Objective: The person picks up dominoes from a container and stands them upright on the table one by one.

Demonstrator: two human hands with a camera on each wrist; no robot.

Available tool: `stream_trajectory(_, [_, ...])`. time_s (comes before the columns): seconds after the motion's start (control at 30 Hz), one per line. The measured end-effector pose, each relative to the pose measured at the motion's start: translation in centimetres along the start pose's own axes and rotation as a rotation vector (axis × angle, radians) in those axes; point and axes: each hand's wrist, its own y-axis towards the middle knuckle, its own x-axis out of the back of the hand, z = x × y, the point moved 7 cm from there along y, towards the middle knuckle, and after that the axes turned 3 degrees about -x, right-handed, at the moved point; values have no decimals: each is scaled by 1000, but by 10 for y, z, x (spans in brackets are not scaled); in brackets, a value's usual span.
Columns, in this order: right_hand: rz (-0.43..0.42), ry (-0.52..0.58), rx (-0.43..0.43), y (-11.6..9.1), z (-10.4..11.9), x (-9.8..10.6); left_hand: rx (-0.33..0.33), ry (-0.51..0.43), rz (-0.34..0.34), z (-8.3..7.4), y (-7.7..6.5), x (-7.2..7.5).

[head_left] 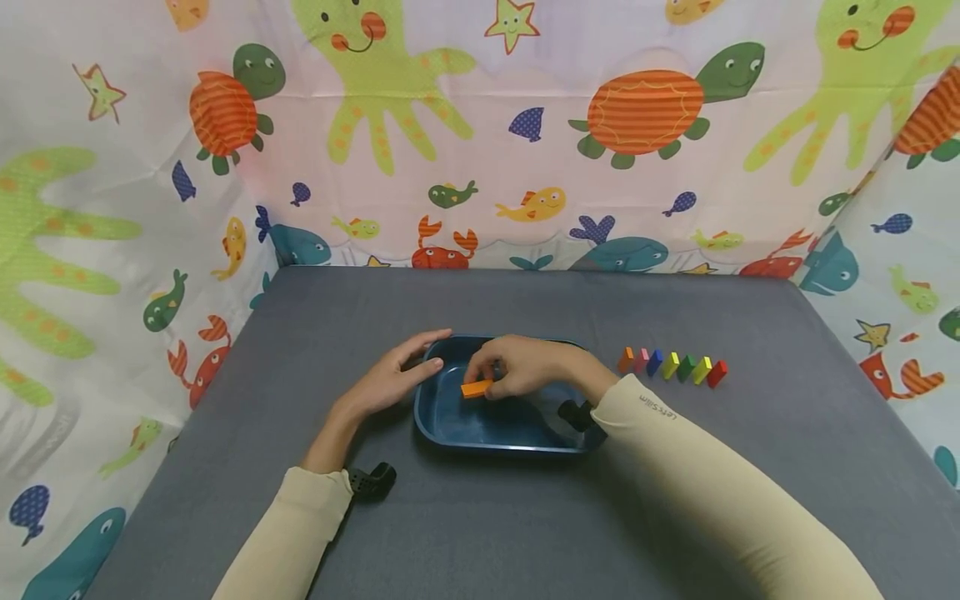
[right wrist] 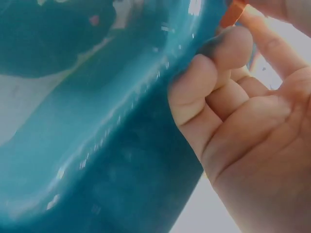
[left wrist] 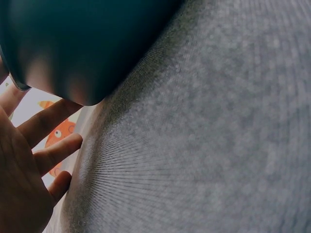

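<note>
A blue rectangular tray (head_left: 441, 427) with a raised rim lies on the grey table, and its side (left wrist: 82, 43) looms close in the left wrist view. My right hand (head_left: 521, 367) reaches down into it and pinches a small orange domino block (head_left: 476, 389) between thumb and fingers. In the right wrist view, the block (right wrist: 233, 13) shows only at the top edge, with the other fingers curled over the glossy tray floor. At the tray's left rim, my left hand (head_left: 390, 373) touches the edge with thumb and fingers extended; its fingers are spread in the left wrist view.
To the right of the tray, several coloured domino blocks (head_left: 671, 365) stand upright in a spaced row, from orange at the left to red at the right. Fabric printed with sea animals (head_left: 480, 233) hangs behind the grey table (head_left: 495, 517) and at both sides.
</note>
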Motion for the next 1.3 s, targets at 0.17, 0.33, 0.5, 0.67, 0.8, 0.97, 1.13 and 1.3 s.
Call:
stream_trajectory(0.17, [-52, 79, -26, -21, -9, 13, 15, 10, -1, 1, 1, -1])
stream_trajectory(0.33, [-141, 184, -44, -45, -19, 27, 25, 25, -6, 3, 1, 0])
stream_trajectory(0.5, [-224, 289, -94, -73, -28, 40, 17, 39, -2, 4, -1, -1])
stream_trajectory(0.67, [-308, 295, -126, -104, -37, 53, 19, 42, -5, 4, 0, -1])
stream_trajectory(0.8, [-369, 315, -158, -128, -50, 57, 23, 42, -9, 3, 0, -1])
stream_trajectory(0.97, [-428, 381, -171, -155, -68, 58, 16, 40, -8, 3, 1, -2])
stream_trajectory(1.13, [-496, 377, -190, -182, -84, 60, 17, 45, -7, 2, 0, -2])
stream_trajectory(1.3, [-586, 322, -225, -211, -98, 64, 15, 46, -6, 2, 0, -1])
